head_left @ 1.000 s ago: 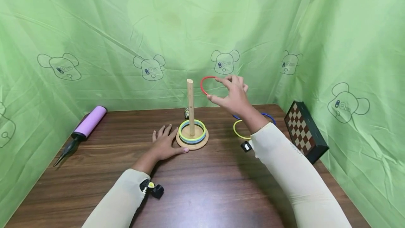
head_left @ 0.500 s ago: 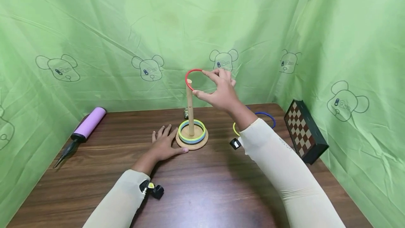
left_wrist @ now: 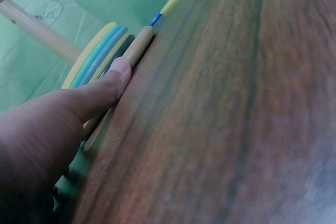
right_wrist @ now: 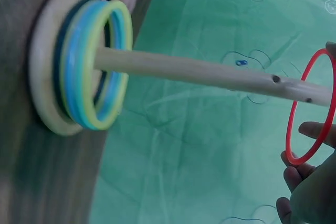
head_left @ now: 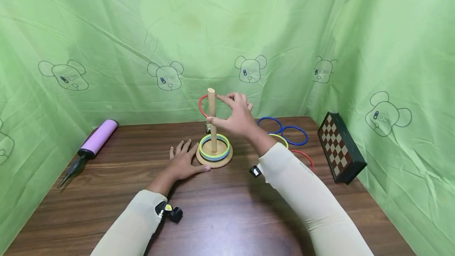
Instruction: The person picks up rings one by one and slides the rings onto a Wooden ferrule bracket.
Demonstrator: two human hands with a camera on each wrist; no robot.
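A wooden peg (head_left: 213,133) stands upright on a round wooden base (head_left: 222,164). Several stacked rings (head_left: 200,147), a yellow one on top of blue and dark ones, lie around its foot. My right hand (head_left: 234,117) pinches a red ring (head_left: 200,108) between thumb and fingers; in the right wrist view the red ring (right_wrist: 288,135) encircles the peg near its top. My left hand (head_left: 183,164) rests on the table with fingers spread. In the left wrist view its thumb (left_wrist: 119,69) touches the base's edge.
To the right lie two blue rings (head_left: 295,144), a yellow ring (head_left: 284,139) and another red ring (head_left: 308,156), partly covered by the right arm. A checkered board box (head_left: 341,149) leans at the right edge. A purple hand pump (head_left: 99,136) lies left. A green curtain (head_left: 199,31) surrounds the table.
My right hand has carried the red ring left to the peg, up over its top, then down a little, so the ring now surrounds the peg. The left hand stays in place.
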